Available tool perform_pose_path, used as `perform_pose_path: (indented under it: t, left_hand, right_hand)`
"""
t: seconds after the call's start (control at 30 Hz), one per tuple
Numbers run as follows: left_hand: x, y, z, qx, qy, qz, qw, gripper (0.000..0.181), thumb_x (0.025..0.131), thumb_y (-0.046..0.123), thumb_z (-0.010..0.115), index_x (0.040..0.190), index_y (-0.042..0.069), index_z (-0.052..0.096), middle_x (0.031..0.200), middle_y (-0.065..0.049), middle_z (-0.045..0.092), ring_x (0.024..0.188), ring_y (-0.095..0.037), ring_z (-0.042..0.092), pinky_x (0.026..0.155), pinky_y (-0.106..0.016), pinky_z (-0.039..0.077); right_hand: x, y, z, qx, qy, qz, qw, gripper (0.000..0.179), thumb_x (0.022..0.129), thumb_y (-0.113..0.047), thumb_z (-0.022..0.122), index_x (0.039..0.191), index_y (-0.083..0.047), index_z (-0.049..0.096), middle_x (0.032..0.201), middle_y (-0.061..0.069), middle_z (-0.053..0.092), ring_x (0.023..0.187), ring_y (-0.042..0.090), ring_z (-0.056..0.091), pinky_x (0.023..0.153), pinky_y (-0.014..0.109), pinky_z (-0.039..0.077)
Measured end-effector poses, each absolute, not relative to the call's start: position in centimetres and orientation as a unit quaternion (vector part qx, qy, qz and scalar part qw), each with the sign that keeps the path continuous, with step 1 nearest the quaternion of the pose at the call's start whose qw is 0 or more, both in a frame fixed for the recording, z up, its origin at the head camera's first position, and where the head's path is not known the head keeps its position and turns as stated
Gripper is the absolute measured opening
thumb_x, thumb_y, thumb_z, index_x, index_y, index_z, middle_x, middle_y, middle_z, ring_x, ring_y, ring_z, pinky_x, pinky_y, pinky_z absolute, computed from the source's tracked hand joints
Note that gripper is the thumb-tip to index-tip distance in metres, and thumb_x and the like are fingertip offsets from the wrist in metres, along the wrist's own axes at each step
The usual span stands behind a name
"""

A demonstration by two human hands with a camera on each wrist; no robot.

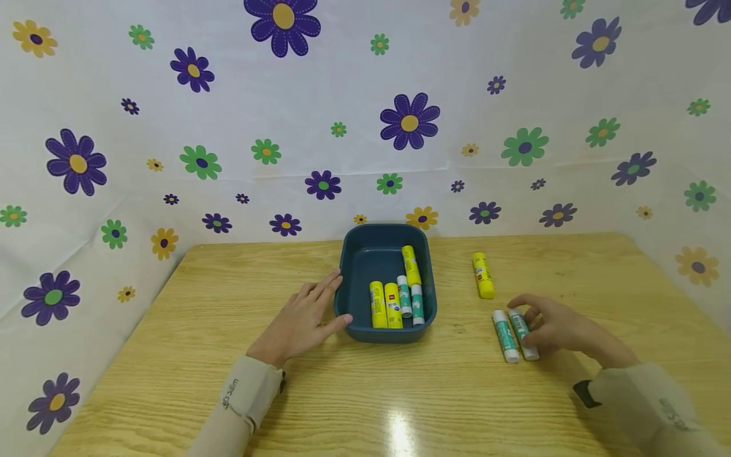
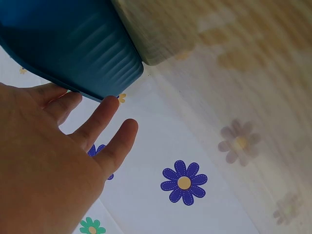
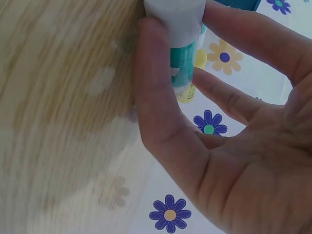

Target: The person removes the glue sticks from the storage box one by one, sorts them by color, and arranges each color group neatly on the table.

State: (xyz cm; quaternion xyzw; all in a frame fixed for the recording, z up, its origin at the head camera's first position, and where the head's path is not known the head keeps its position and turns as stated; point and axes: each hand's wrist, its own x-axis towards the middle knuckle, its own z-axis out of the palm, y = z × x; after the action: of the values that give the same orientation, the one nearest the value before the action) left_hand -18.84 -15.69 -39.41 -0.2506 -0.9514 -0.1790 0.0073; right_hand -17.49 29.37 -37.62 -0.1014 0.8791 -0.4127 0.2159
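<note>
Beige fabric sleeves (image 1: pixel 231 397) lay nearest; the right grip (image 1: pixel 554 327) pinched a white-and-green cylindrical glue stick (image 1: pixel 518 326) on the wooden counter (image 1: pixel 457 393), while the left grip (image 1: pixel 301 327), fingers outstretched, touched the blue plastic bin (image 1: pixel 385 336), probably to steady it.

Left hand (image 1: pixel 305 320) back-up, fingers extended, thumb spread apart, left forearm (image 1: pixel 237 393) in from lower left; right hand (image 1: pixel 554 325) fingers bent, thumb-index pinch, right forearm (image 1: pixel 651 403) from lower right.
</note>
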Motion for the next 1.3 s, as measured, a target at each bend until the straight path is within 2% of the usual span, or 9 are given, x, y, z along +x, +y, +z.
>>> perform_pose_path:
  t: [0.2, 0.43, 0.7, 1.0, 1.3]
  left_hand:
    - [-18.8, -15.7, -39.4, -0.252, -0.951, -0.177, 0.011, 0.082, 0.101, 0.056, 0.051, 0.160, 0.004, 0.028, 0.167, -0.008, 0.021, 0.144, -0.039, 0.034, 0.114, -0.063, 0.029]
    - [-18.8, -15.6, -39.3, -0.253, -0.951, -0.178, 0.010, 0.082, 0.101, 0.055, 0.051, 0.160, 0.004, 0.028, 0.167, -0.009, 0.022, 0.143, -0.039, 0.035, 0.114, -0.062, 0.029]
    - [-18.9, -15.6, -39.4, -0.254, -0.951, -0.176, 0.010, 0.082, 0.101, 0.055, 0.052, 0.160, 0.003, 0.028, 0.167, -0.010, 0.022, 0.143, -0.040, 0.035, 0.114, -0.063, 0.029]
    - [-18.9, -15.7, -39.3, -0.250, -0.952, -0.176, 0.006, 0.082, 0.101, 0.056, 0.051, 0.160, 0.004, 0.027, 0.168, -0.008, 0.021, 0.144, -0.039, 0.034, 0.114, -0.062, 0.029]
    - [-19.0, -15.6, -39.4, -0.251, -0.953, -0.173, 0.007, 0.083, 0.101, 0.056, 0.050, 0.160, 0.004, 0.027, 0.167, -0.008, 0.021, 0.143, -0.038, 0.035, 0.114, -0.062, 0.030]
  right_hand:
    - [-17.5, 29.4, -37.6, -0.097, 0.876, -0.417, 0.221, 0.068, 0.082, 0.008, 0.069, 0.140, 0.016, 0.035, 0.113, 0.033, 0.047, 0.095, 0.036, 0.061, 0.067, 0.044, 0.061]
    - [-17.7, 29.9, -37.0, -0.106, 0.876, -0.415, 0.223, 0.068, 0.082, 0.007, 0.068, 0.139, 0.017, 0.032, 0.115, 0.038, 0.048, 0.100, 0.043, 0.062, 0.069, 0.046, 0.062]
    - [-18.6, 29.8, -34.4, -0.122, 0.880, -0.419, 0.187, 0.066, 0.095, 0.002, 0.064, 0.145, 0.018, 0.024, 0.123, 0.044, 0.041, 0.100, 0.039, 0.063, 0.073, 0.046, 0.062]
    - [-20.9, 27.6, -31.1, -0.127, 0.884, -0.421, 0.156, 0.067, 0.099, -0.007, 0.063, 0.150, 0.011, 0.023, 0.134, 0.040, 0.039, 0.110, 0.048, 0.059, 0.080, 0.049, 0.060]
    - [-22.2, 24.0, -29.7, -0.123, 0.869, -0.448, 0.169, 0.067, 0.098, -0.014, 0.066, 0.151, 0.005, 0.030, 0.138, 0.034, 0.042, 0.111, 0.043, 0.062, 0.086, 0.049, 0.058]
